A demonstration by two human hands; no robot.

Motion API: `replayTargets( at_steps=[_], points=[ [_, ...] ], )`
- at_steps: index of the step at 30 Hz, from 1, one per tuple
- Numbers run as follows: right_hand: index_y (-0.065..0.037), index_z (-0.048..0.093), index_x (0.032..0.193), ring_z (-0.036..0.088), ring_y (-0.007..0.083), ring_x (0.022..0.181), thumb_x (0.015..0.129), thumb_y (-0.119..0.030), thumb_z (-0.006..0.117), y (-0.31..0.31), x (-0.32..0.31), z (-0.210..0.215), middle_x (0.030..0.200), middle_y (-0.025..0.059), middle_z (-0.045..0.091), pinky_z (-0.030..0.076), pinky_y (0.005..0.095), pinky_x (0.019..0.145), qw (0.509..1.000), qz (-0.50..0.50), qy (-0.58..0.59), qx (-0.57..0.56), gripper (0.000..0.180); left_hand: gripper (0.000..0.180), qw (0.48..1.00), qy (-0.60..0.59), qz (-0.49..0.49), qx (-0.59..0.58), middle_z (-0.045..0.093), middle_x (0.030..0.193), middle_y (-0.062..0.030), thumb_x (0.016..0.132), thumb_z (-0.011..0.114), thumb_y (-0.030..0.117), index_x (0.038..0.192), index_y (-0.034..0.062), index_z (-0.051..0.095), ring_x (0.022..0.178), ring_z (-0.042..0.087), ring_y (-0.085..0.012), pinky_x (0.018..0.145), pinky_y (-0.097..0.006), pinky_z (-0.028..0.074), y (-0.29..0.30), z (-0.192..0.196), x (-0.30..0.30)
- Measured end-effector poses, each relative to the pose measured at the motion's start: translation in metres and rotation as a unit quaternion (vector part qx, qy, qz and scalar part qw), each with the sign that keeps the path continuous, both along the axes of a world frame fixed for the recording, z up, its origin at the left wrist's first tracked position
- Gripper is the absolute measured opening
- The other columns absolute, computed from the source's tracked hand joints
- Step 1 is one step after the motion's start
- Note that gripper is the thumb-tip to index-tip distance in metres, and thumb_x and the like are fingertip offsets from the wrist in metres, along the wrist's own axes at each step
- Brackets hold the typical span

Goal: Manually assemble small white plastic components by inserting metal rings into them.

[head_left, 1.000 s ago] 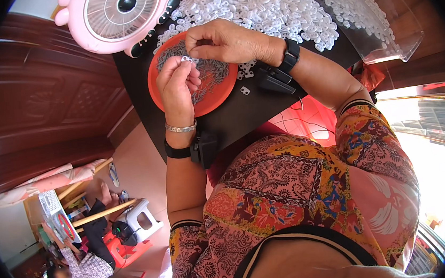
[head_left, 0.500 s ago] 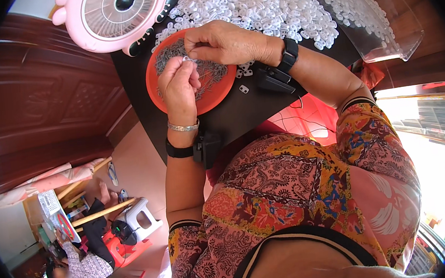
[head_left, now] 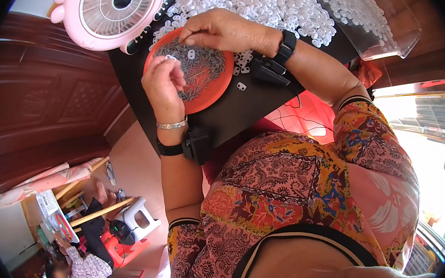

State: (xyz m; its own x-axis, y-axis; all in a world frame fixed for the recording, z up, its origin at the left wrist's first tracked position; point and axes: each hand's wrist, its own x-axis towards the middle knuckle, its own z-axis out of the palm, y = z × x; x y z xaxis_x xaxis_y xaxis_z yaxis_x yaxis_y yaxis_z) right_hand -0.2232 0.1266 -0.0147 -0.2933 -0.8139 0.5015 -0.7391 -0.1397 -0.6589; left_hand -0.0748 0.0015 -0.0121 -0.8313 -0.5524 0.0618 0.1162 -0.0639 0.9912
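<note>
My left hand [head_left: 163, 86] is at the left side of an orange-red bowl [head_left: 221, 91], its thumb and fingers pinching a small white plastic piece [head_left: 170, 57]. Grey nail-like pins [head_left: 202, 66] fill much of the bowl. Over its far side is my right hand [head_left: 225, 30], thumb and forefinger pressed together; anything between them is too small to make out. Between the hands a white two-holed plastic piece [head_left: 191, 54] shows against the pins; I cannot tell whether it rests on them or is in the air.
A large heap of white pieces [head_left: 257, 1] covers the far part of the black table [head_left: 226, 125]. A clear bin [head_left: 385, 51] of them stands right, a pink fan [head_left: 80, 29] far left. One loose piece [head_left: 241, 86] lies beside the bowl. Another person [head_left: 88, 270] sits lower left.
My hands have parted: the left moved left, and the right rose slightly away. A white two-holed piece now shows between them over the pins.
</note>
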Motion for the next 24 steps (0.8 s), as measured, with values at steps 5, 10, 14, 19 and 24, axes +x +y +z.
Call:
replayTargets(
  at_steps=[5, 10, 14, 19, 24],
  points=[
    [-0.006, 0.064, 0.092, 0.057, 0.0253, 0.084, 0.078, -0.013, 0.063, -0.002, 0.001, -0.008, 0.086, 0.0076, 0.060, 0.047, 0.0356, 0.075, 0.979, -0.030, 0.201, 0.022, 0.015, 0.018, 1.000, 0.010, 0.017, 0.021, 0.051, 0.061, -0.0012, 0.086, 0.047, 0.017, 0.075, 0.0040, 0.054, 0.050, 0.045, -0.0079, 0.047, -0.020, 0.032, -0.002, 0.002, 0.001],
    [-0.007, 0.063, 0.086, 0.054, 0.0260, 0.086, 0.073, -0.014, 0.065, -0.009, 0.006, -0.015, 0.086, 0.0059, 0.056, 0.047, 0.0365, 0.075, 0.958, -0.020, 0.279, 0.059, 0.015, 0.017, 0.999, 0.009, 0.025, 0.028, 0.051, 0.060, -0.0008, 0.085, 0.048, 0.016, 0.075, 0.0041, 0.054, 0.050, 0.045, -0.0083, 0.048, -0.020, 0.032, 0.000, 0.003, 0.001],
    [-0.007, 0.062, 0.084, 0.054, 0.0271, 0.084, 0.071, -0.013, 0.066, -0.011, 0.008, -0.015, 0.084, 0.0072, 0.055, 0.047, 0.0368, 0.075, 0.959, -0.025, 0.275, 0.065, 0.015, 0.017, 0.999, 0.015, 0.027, 0.026, 0.051, 0.060, -0.0010, 0.085, 0.048, 0.016, 0.074, 0.0041, 0.054, 0.050, 0.045, -0.0083, 0.047, -0.020, 0.032, -0.001, 0.002, 0.001],
    [-0.006, 0.064, 0.092, 0.058, 0.0218, 0.078, 0.078, -0.009, 0.063, -0.012, 0.005, -0.017, 0.085, 0.0052, 0.061, 0.047, 0.0310, 0.073, 0.994, -0.022, 0.105, 0.033, 0.014, 0.016, 0.999, 0.011, 0.021, 0.034, 0.052, 0.060, -0.0013, 0.085, 0.048, 0.015, 0.075, 0.0040, 0.055, 0.050, 0.046, -0.0084, 0.047, -0.020, 0.032, 0.000, 0.001, 0.000],
    [0.000, 0.060, 0.104, 0.055, 0.0063, 0.078, 0.087, -0.008, 0.058, -0.010, -0.001, -0.013, 0.089, -0.0001, 0.061, 0.045, 0.0202, 0.071, 0.924, 0.109, -0.365, 0.021, 0.019, 0.014, 0.999, -0.012, 0.025, 0.041, 0.053, 0.059, -0.0017, 0.083, 0.050, 0.013, 0.075, 0.0029, 0.056, 0.047, 0.046, -0.0081, 0.044, -0.019, 0.032, 0.002, 0.000, -0.002]
  ],
)
